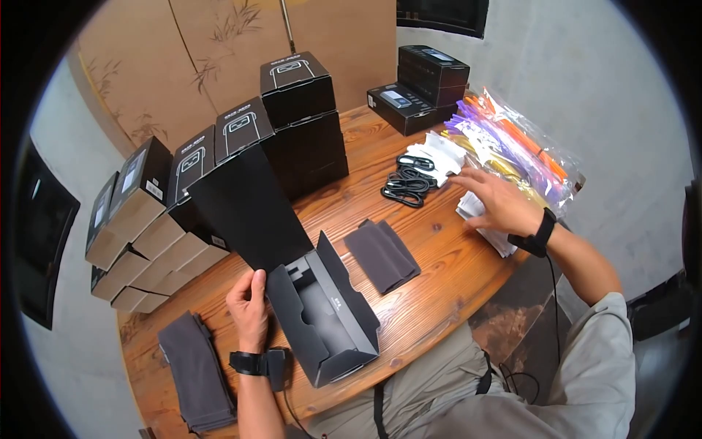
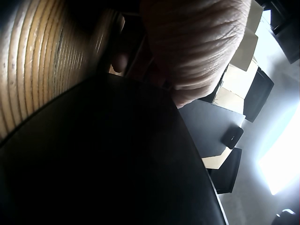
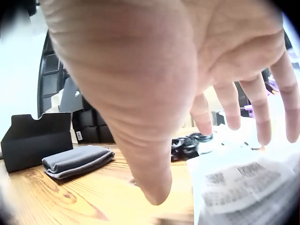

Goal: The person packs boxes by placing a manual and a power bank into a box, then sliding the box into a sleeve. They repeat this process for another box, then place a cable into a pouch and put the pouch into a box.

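Note:
An open black box (image 1: 347,322) stands on the wooden table with its lid (image 1: 248,208) raised; its inside holds a dark insert. My left hand (image 1: 250,311) grips the box's left side near the lid hinge, thumb at the edge; in the left wrist view the hand (image 2: 197,47) hides part of the contact. Over a stack of white printed leaflets (image 3: 239,183), my right hand (image 1: 504,205) is spread with fingers apart and holds nothing. Coiled black cables (image 1: 409,183) lie just left of its fingertips. A folded grey cloth pouch (image 1: 382,256) lies right of the box.
Stacked black boxes (image 1: 303,95) line the table's left and back. Smaller black boxes (image 1: 431,73) stand at the back right. Plastic bags of purple, orange and yellow strips (image 1: 512,146) lie at the right edge. More grey pouches (image 1: 196,373) lie at the front left.

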A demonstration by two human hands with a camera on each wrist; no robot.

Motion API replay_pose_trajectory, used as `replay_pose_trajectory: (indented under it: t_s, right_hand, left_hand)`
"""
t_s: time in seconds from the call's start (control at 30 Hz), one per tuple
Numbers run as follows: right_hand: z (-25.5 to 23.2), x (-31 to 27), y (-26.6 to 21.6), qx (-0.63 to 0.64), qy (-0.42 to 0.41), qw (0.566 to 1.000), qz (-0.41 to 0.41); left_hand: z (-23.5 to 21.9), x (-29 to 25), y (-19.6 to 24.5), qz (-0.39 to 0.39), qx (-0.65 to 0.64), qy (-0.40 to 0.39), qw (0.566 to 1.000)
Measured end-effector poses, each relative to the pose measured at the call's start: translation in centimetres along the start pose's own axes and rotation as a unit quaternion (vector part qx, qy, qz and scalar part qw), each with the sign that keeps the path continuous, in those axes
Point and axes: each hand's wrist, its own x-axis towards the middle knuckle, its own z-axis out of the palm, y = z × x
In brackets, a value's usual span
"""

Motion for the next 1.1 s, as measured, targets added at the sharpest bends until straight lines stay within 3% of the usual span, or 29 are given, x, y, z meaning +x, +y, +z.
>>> replay_pose_trajectory:
  t_s: [0.1, 0.23, 0.37, 0.57, 0.63, 0.8, 0.9, 1.1]
  right_hand:
    - [-0.5, 0.4, -3.0, 0.065, 0.034, 0.997, -0.034]
    - [0.9, 0.9, -6.3, 0.144, -0.038, 0.987, -0.057]
    - [1.5, 1.5, -9.6, 0.279, -0.016, 0.954, -0.108]
    - [2.5, 1.3, -13.2, 0.382, -0.089, 0.910, -0.133]
    - [2.7, 1.0, -14.3, 0.375, -0.112, 0.911, -0.128]
    - [4.3, 1.1, -15.6, 0.376, -0.049, 0.891, -0.249]
    - [4.7, 1.1, -16.3, 0.382, -0.019, 0.890, -0.249]
    - [4.6, 1.1, -16.4, 0.381, -0.040, 0.885, -0.264]
  left_hand:
    - [0.1, 0.0, -0.3, 0.005, -0.001, 0.010, 1.000]
    - [-0.2, 0.0, 0.0, 0.008, 0.005, -0.003, 1.000]
    - [0.0, -0.3, 0.5, 0.010, 0.001, -0.002, 1.000]
    - [-0.1, -0.2, -0.4, 0.033, -0.008, -0.014, 0.999]
    - [0.0, -0.2, -0.3, 0.039, -0.002, -0.013, 0.999]
    - [-0.1, -0.1, -0.4, 0.043, -0.001, -0.008, 0.999]
    - [-0.2, -0.2, -0.4, 0.048, 0.006, 0.001, 0.999]
    - [-0.4, -0.1, -0.5, 0.076, 0.020, 0.029, 0.996]
